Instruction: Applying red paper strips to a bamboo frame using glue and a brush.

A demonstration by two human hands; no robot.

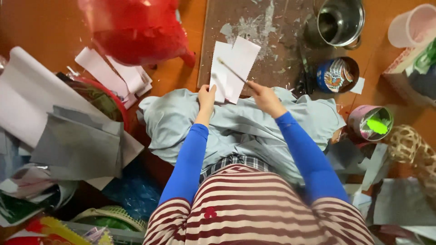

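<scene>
- Pinched in the right hand [265,96]: a thin stick or brush [232,71], held at its near end, fingers closed round it.
- Stick's long axis runs up-left from the grip; far tip lies over the white paper pieces [234,68], approx. mid-sheet.
- Left hand [207,96] presses/holds the paper's near-left corner, fingers curled on the edge; can't tell if it's a pinch or just a flat hold.
- Paper sits partly on the brown work board [272,41], near edge overhanging the grey cloth [236,131] on the lap.
- Paper's long side runs away from the person, tilted slightly right.
- Both hands near each other, left on the sheet, right just beside its right edge; right hand is nearer the stick tip's working spot.
- Steel pot [340,22] and printed tin [337,75] stand to the right, apart from the paper.
</scene>
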